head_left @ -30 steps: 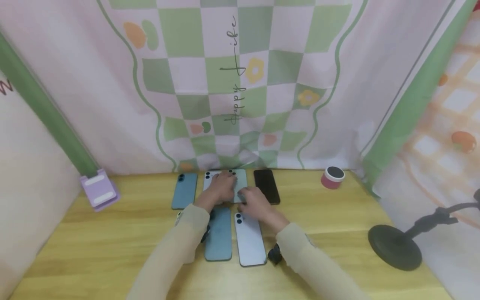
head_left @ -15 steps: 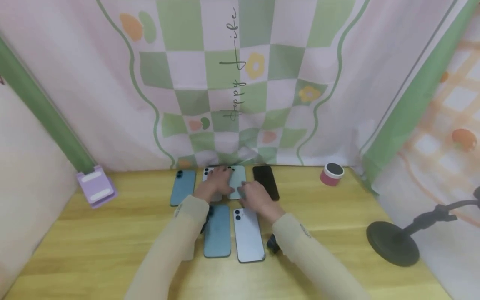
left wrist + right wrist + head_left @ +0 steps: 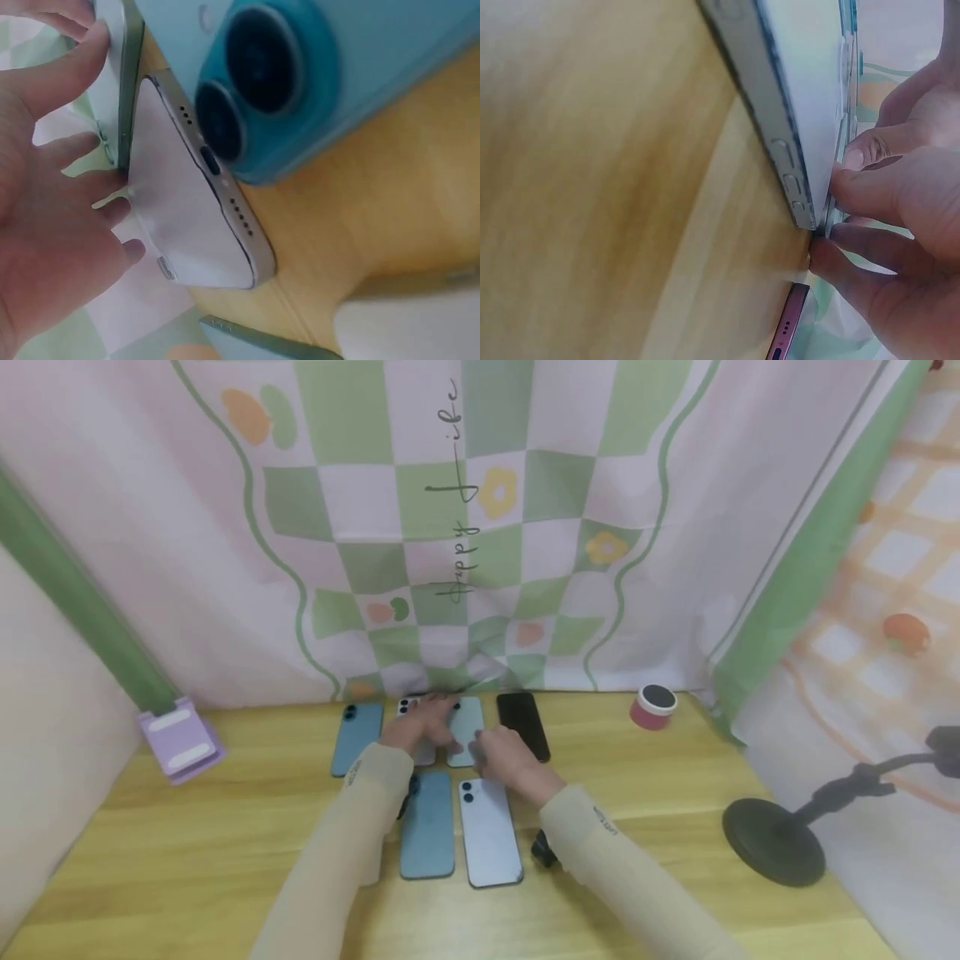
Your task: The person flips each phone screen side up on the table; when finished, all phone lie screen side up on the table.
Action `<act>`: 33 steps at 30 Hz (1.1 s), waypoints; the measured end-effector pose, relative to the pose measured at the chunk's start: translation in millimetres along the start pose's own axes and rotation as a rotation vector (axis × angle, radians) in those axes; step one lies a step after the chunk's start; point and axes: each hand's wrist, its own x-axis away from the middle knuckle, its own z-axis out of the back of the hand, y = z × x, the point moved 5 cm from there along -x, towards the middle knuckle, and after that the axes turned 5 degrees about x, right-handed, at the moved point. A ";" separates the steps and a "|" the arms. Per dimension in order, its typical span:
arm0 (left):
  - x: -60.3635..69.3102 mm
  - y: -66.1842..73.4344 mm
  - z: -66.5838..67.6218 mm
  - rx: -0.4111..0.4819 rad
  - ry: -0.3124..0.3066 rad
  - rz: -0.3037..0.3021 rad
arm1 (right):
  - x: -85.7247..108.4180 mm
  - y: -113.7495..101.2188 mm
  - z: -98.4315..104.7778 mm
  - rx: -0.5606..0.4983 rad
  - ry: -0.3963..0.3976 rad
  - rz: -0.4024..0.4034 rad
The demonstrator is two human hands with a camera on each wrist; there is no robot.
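Two rows of smartphones lie on the wooden table. My left hand (image 3: 423,722) spreads over a white phone (image 3: 187,202) in the back row, its thumb touching the neighbouring pale green phone (image 3: 467,727). In the left wrist view its fingers are loosely extended near the phones' camera ends. My right hand (image 3: 510,758) has bent fingers and pinches the near right corner of the pale green phone; in the right wrist view its fingertips (image 3: 826,259) meet that edge. In front lie a teal phone (image 3: 427,827) and a white phone with two lenses (image 3: 490,835).
A blue phone (image 3: 357,737) lies left of the back row, a black phone (image 3: 523,725) right of it. Further out stand a purple holder (image 3: 182,742), a pink jar (image 3: 652,708) and a black stand (image 3: 774,842). A patterned curtain (image 3: 360,502) hangs behind.
The head view has shifted slightly. My left hand stays over the back row, with its thumb at the pale green phone. My right hand's fingers remain at that phone's near right corner.
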 end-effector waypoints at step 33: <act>-2.7 -6.2 12.9 0.594 0.288 0.066 | 3.0 1.9 -1.3 -0.044 -0.118 -0.013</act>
